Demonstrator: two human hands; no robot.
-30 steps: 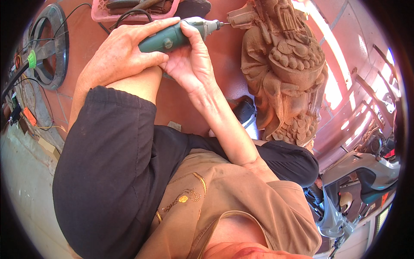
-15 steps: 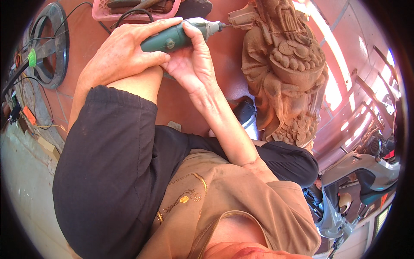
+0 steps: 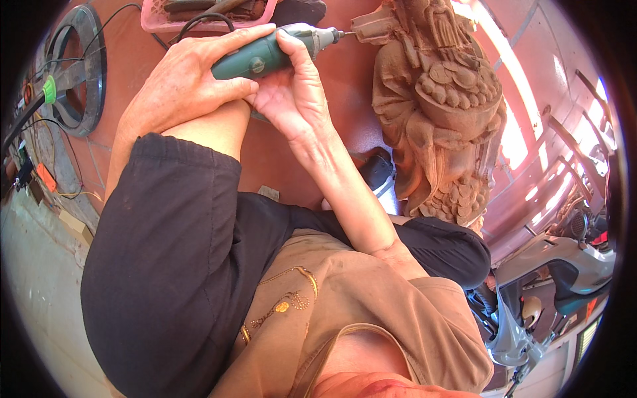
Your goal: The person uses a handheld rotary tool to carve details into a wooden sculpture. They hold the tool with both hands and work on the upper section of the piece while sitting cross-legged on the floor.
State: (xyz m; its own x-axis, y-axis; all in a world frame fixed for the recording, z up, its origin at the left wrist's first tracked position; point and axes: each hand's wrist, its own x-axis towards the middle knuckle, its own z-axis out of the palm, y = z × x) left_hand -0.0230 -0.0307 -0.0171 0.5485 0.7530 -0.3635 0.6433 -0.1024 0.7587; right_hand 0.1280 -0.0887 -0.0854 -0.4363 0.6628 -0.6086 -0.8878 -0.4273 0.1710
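Both hands grip a green rotary tool with a grey nose, held level above the floor. My left hand wraps round its rear, with the forearm resting about my raised knee. Farther forward, my right hand supports the body from beneath, thumb along its near side. A thin bit points right, its tip at the squarish projecting block of a brown carved wooden figure; whether it touches cannot be made out. The figure has a beard, draped robes and a bowl heaped with round shapes. Its top is cut off by the picture's edge.
A pink basket of tools stands beyond my left hand, a cable beside it. At the far left is a round black fan-like base with cords. A motorbike stands at the lower right, below wooden pieces on the red tiles.
The rotary tool and my hands have shifted slightly left and away from me, and the tool has turned a little. The carved figure stays nearly where it was.
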